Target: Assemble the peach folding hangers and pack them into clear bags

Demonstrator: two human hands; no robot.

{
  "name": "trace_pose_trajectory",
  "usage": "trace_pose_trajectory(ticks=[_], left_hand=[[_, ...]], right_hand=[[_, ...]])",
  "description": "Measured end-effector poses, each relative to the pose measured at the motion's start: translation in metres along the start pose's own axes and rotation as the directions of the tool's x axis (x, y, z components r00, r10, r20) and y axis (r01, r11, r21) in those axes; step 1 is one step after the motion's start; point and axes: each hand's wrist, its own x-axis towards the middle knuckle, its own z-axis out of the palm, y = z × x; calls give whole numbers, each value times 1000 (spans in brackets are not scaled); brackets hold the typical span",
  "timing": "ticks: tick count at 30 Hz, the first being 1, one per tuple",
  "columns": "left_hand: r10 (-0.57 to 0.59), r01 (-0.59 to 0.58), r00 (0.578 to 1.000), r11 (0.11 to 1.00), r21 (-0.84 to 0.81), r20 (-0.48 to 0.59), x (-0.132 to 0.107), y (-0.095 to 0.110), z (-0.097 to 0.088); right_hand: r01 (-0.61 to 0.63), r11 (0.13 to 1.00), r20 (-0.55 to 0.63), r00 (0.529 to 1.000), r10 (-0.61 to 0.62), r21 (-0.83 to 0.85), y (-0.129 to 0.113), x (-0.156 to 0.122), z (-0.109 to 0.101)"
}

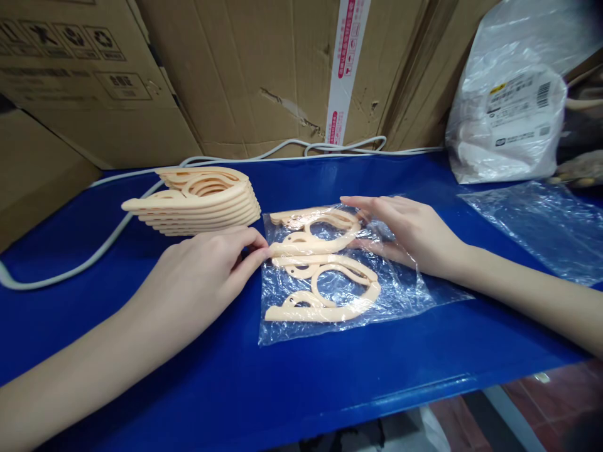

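A blue table bore bagged cream pieces.
Left hand pinched the clear bag; right hand, loosely parted, touched it.

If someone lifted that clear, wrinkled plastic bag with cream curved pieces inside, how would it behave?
The clear, wrinkled plastic bag would probably sag and flop, since its thin film is creased. The cream, curved, plastic-looking pieces inside seem stiff and probably light for their size, being slim with large openings. They might slide, as loose film extends beyond them.
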Motion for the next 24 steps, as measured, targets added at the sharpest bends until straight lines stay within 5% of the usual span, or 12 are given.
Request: trace_pose_trajectory(ticks=[16, 19, 22, 24], left_hand=[[20, -22, 999, 999, 35, 38, -3, 3, -7], [118, -104, 980, 990, 96, -159, -6, 6, -11], [239, -167, 859, 967, 193, -452, -5, 0, -20], [228, -137, 826, 969, 207, -516, 0, -11, -29]], right_hand=[[-97, 987, 40, 995, 93, 128, 5, 5, 4], [-67, 995, 29, 997, 65, 75, 4, 5, 4], [-40, 999, 34, 999, 40, -4, 2, 4, 4], [-9, 999, 39, 999, 11, -52, 1, 4, 3]])
